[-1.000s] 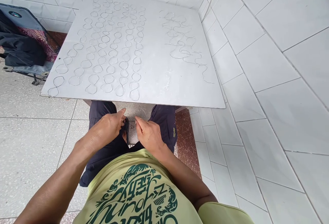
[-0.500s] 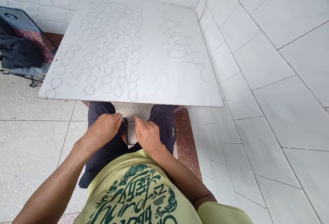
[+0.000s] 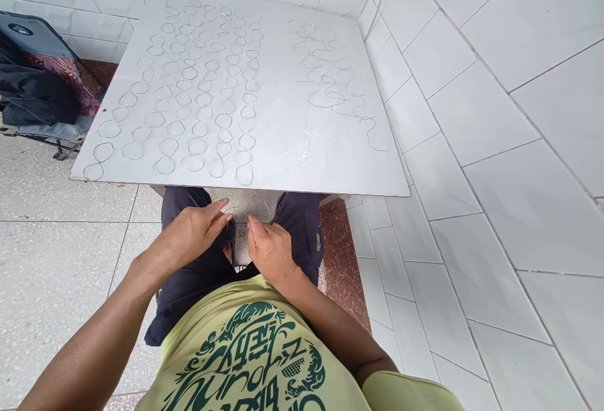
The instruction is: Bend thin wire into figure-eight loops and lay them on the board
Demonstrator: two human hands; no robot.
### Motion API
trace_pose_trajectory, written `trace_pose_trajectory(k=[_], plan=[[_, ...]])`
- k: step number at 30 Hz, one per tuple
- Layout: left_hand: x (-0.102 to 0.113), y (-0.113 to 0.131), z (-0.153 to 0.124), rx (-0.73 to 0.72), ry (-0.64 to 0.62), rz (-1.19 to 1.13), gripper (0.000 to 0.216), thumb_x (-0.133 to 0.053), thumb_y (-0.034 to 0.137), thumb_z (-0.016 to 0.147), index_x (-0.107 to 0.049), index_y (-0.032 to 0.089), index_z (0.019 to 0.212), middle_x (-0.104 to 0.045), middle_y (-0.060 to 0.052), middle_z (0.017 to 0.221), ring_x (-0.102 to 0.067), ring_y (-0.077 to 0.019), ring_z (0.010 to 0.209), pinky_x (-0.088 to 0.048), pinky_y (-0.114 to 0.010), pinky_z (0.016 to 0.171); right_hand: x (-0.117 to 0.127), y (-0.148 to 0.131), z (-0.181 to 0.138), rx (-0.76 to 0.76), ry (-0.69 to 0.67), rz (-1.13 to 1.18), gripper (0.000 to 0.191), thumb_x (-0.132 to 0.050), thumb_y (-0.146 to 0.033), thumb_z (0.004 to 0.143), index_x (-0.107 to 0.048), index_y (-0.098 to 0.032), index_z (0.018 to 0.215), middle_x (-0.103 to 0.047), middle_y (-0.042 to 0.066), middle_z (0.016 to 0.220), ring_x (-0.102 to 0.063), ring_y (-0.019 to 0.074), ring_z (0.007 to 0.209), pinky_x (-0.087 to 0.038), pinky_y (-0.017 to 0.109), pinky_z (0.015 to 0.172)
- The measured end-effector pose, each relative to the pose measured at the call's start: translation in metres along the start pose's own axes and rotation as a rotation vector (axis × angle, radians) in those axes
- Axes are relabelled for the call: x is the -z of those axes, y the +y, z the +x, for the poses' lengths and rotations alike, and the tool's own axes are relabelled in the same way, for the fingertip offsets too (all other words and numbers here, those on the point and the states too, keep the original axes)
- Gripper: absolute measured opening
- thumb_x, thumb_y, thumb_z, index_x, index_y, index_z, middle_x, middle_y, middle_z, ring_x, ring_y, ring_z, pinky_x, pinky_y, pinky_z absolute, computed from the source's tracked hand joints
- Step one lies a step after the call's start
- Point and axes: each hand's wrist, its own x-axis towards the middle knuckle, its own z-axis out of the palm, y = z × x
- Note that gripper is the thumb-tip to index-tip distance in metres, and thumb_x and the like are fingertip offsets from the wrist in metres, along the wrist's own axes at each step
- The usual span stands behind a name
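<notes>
My left hand [image 3: 191, 233] and my right hand [image 3: 267, 249] are close together over my lap, just below the near edge of a white board [image 3: 292, 153]. Both pinch something thin between thumb and fingers, likely a piece of wire, too fine to make out. On the board lie several rows of figure-eight wire loops [image 3: 202, 93]. A looser tangle of bent wire [image 3: 333, 80] lies on the board's right part. I wear dark trousers [image 3: 302, 222] and a yellow-green printed shirt.
A white tiled wall [image 3: 495, 115] runs along the right and behind the board. At far left stands a folding chair [image 3: 42, 84] with dark clothes on it. Speckled floor tiles lie to the left, a reddish floor strip [image 3: 344, 253] under the board.
My left index finger has stretched out a little toward the right hand. Both hands stay in the same place over my lap. The view has hardly shifted.
</notes>
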Motion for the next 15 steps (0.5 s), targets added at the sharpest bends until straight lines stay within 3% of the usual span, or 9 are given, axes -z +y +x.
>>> trace_pose_trajectory(k=[2,5,8,11,13,15], plan=[[-0.002,-0.001,0.003,0.065,0.019,-0.287,0.051,-0.056,0.048,0.099,-0.066,0.016,0.137,-0.080,-0.008,0.090,-0.077,-0.0245,0.082,-0.062,-0.035,0.074,-0.001,0.000,0.000,0.012,0.017,0.010,0.030,-0.052,-0.018,0.105,-0.070,-0.011,0.128,-0.078,0.011,0.084,-0.073,0.0204,0.075,-0.048,0.032,0.076],[-0.003,-0.001,0.009,0.109,0.023,-0.590,0.039,-0.061,0.044,0.096,-0.075,0.014,0.115,-0.077,-0.007,0.085,-0.075,-0.0205,0.073,-0.064,-0.034,0.069,0.004,-0.004,0.001,0.031,0.039,0.043,0.032,-0.050,-0.024,0.108,-0.069,-0.012,0.130,-0.078,0.012,0.088,-0.073,0.0212,0.078,-0.052,0.032,0.077],[0.002,0.000,0.015,0.136,0.011,-0.644,0.032,-0.064,0.041,0.094,-0.076,0.013,0.103,-0.074,-0.005,0.077,-0.071,-0.0169,0.063,-0.063,-0.031,0.062,0.020,-0.008,-0.002,0.091,0.142,0.134,0.035,-0.052,-0.026,0.107,-0.063,-0.013,0.137,-0.077,0.015,0.112,-0.073,0.0243,0.099,-0.055,0.035,0.088],[0.013,-0.002,0.018,0.112,-0.005,-0.633,0.030,-0.066,0.042,0.095,-0.076,0.014,0.101,-0.074,-0.004,0.075,-0.069,-0.0142,0.060,-0.061,-0.027,0.060,0.043,-0.006,-0.007,0.134,0.328,0.246,0.036,-0.056,-0.019,0.102,-0.061,-0.014,0.138,-0.070,0.017,0.129,-0.065,0.0267,0.121,-0.053,0.040,0.103],[0.021,-0.004,0.019,0.073,-0.012,-0.623,0.031,-0.067,0.043,0.095,-0.077,0.014,0.101,-0.075,-0.004,0.076,-0.069,-0.0138,0.061,-0.060,-0.026,0.059,0.056,0.000,-0.008,0.038,0.399,0.287,0.032,-0.058,-0.022,0.101,-0.063,-0.015,0.132,-0.071,0.017,0.122,-0.066,0.0270,0.115,-0.053,0.042,0.100],[0.027,-0.004,0.020,0.035,-0.005,-0.607,0.030,-0.068,0.043,0.095,-0.077,0.015,0.102,-0.076,-0.005,0.077,-0.069,-0.0142,0.061,-0.061,-0.026,0.060,0.064,0.007,-0.006,-0.138,0.315,0.362,0.030,-0.060,-0.032,0.101,-0.065,-0.015,0.125,-0.073,0.013,0.102,-0.070,0.0241,0.093,-0.056,0.039,0.086]])
